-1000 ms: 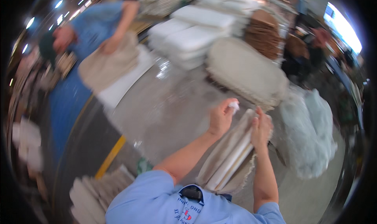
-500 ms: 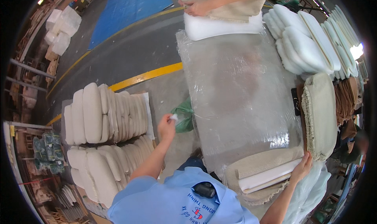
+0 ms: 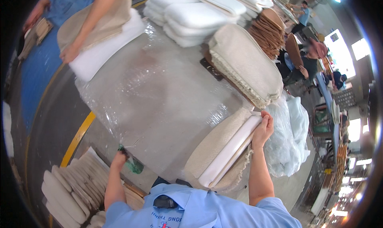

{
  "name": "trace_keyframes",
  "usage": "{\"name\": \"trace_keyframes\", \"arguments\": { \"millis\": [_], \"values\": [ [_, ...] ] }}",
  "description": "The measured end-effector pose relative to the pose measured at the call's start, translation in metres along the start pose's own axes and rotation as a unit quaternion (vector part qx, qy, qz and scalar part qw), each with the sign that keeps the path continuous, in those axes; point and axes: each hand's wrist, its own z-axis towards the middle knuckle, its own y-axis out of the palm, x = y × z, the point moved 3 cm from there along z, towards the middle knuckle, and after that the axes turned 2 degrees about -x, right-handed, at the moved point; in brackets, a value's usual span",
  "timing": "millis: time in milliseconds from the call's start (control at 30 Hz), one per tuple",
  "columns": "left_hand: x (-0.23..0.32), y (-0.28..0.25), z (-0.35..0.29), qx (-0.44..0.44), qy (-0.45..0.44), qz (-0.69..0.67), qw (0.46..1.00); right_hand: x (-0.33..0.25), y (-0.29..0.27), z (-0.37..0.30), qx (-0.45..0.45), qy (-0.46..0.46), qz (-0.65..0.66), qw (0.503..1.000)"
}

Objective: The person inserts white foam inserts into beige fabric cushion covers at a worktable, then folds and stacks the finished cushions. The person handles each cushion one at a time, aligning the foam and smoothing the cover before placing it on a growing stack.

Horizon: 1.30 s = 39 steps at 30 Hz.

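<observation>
Close in front of me on the plastic-covered table lies a cushion: a white foam pad with a thin board edge, partly inside a beige fabric cover with a frayed rim. My right hand grips the far right end of this cushion. At the table's left corner my left hand is at the green plastic bag hanging there. Its fingertips are hidden at the bag's mouth, and no white tuft shows.
Across the table, a co-worker's hand rests on another beige cover over white padding. White pads, beige covers and brown pieces are stacked along the far side. Finished-looking beige cushions stand at lower left; clear plastic bunches at right.
My left hand, which pinched a small white tuft, has moved to the green bag. My right hand still holds the cushion. The view has swung to the right.
</observation>
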Motion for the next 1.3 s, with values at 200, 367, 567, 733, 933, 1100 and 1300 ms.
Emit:
{"name": "trace_keyframes", "arguments": {
  "millis": [200,367,567,733,933,1100,1300],
  "values": [
    [0.037,-0.013,-0.064,0.169,0.076,0.466,0.865,0.035,-0.039,0.053,-0.021,0.126,-0.047,0.991],
    [0.064,0.100,-0.062,-0.032,0.173,0.093,0.980,0.060,-0.021,0.054,-0.148,0.293,0.042,0.944],
    [0.160,0.316,-0.097,-0.315,0.191,0.150,0.918,0.052,-0.019,0.058,-0.169,0.360,0.144,0.906],
    [0.184,0.374,-0.152,-0.236,0.424,0.250,0.838,0.062,-0.044,0.058,-0.266,0.379,0.037,0.885],
    [0.166,0.300,-0.150,-0.267,0.362,0.206,0.869,0.092,-0.083,0.036,-0.358,0.480,-0.034,0.800],
    [0.111,0.213,-0.089,0.069,0.302,0.297,0.903,0.120,-0.083,-0.014,-0.361,0.470,-0.069,0.803],
    [0.113,0.209,-0.081,0.037,0.247,0.063,0.966,0.110,-0.100,-0.064,-0.213,0.339,0.217,0.890]
  ]
}}
